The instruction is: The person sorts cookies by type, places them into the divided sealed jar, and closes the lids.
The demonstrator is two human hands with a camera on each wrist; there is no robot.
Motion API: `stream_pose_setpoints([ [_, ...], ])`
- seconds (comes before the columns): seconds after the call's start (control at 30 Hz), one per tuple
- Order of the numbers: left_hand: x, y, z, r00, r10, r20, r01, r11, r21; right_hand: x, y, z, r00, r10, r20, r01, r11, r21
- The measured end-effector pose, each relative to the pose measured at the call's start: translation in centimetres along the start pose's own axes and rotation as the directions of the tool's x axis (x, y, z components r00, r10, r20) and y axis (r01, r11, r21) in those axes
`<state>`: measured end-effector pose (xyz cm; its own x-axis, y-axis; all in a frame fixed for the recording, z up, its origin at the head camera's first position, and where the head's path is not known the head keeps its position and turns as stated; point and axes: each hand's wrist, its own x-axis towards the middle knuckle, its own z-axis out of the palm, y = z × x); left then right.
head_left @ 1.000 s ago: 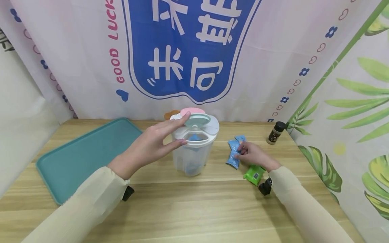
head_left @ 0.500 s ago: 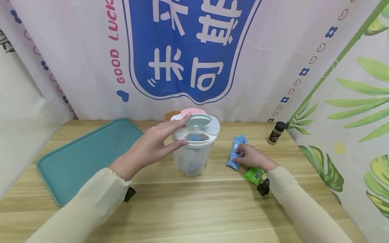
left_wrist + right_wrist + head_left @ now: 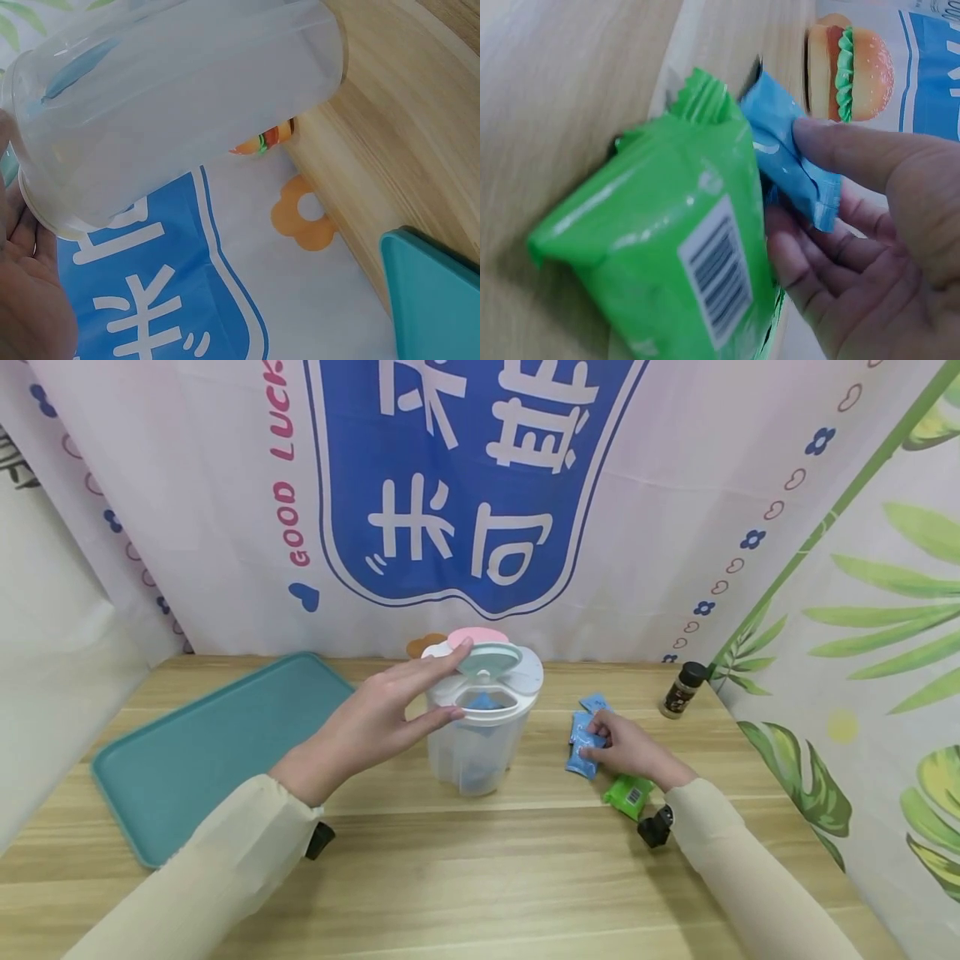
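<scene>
A clear plastic storage canister [image 3: 474, 752] with a white lid stands on the table, its mint-green flap [image 3: 489, 662] raised. Blue packets show through the opening. My left hand [image 3: 375, 722] is spread at the lid, straight fingers against the flap and thumb at the opening's rim. In the left wrist view, the canister wall [image 3: 187, 97] fills the upper part and most fingers are hidden. Right of the canister, my right hand [image 3: 626, 747] pinches a small blue snack packet [image 3: 787, 142] between thumb and fingers. Another blue packet [image 3: 596, 702] lies just beyond. A green snack packet [image 3: 628, 795] lies beside the right wrist.
A teal tray [image 3: 217, 752] lies on the wooden table at the left. A black-capped seasoning bottle [image 3: 682, 690] stands at the back right. Behind the table hangs a printed curtain [image 3: 637, 543]. Pink and brown flaps [image 3: 477, 635] stick up behind the canister lid.
My right hand has shifted slightly over the blue packets. They bunched together half a second ago and now lie a little apart. The left hand has stayed at the canister lid.
</scene>
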<state>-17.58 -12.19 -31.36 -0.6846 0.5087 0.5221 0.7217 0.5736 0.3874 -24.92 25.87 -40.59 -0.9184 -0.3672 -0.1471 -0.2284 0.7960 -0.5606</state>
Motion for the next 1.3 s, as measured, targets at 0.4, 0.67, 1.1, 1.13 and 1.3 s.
stream_pose_setpoints([
  [0.4,-0.1,-0.1,0.0,1.000,0.000,-0.010,0.000,1.000,0.000,-0.2,0.4,-0.3,0.981,-0.136,-0.140,0.141,0.990,0.024],
  [0.67,-0.1,0.0,-0.1,1.000,0.003,-0.007,-0.003,1.000,0.007,-1.1,-2.1,-2.1,0.931,-0.240,-0.275,0.269,0.961,0.071],
  [1.1,0.0,0.0,0.0,1.000,0.010,-0.007,-0.010,1.000,0.003,-3.9,-8.8,-6.1,0.707,-0.425,-0.565,0.528,0.849,0.022],
  [1.13,0.0,-0.1,0.0,1.000,0.011,-0.009,-0.011,1.000,0.001,-4.0,-9.4,-6.2,0.684,-0.439,-0.582,0.549,0.836,0.015],
  [1.3,0.0,-0.1,0.0,1.000,0.021,-0.015,-0.021,1.000,-0.006,-4.9,-12.1,-6.2,0.590,-0.495,-0.638,0.649,0.761,0.009],
])
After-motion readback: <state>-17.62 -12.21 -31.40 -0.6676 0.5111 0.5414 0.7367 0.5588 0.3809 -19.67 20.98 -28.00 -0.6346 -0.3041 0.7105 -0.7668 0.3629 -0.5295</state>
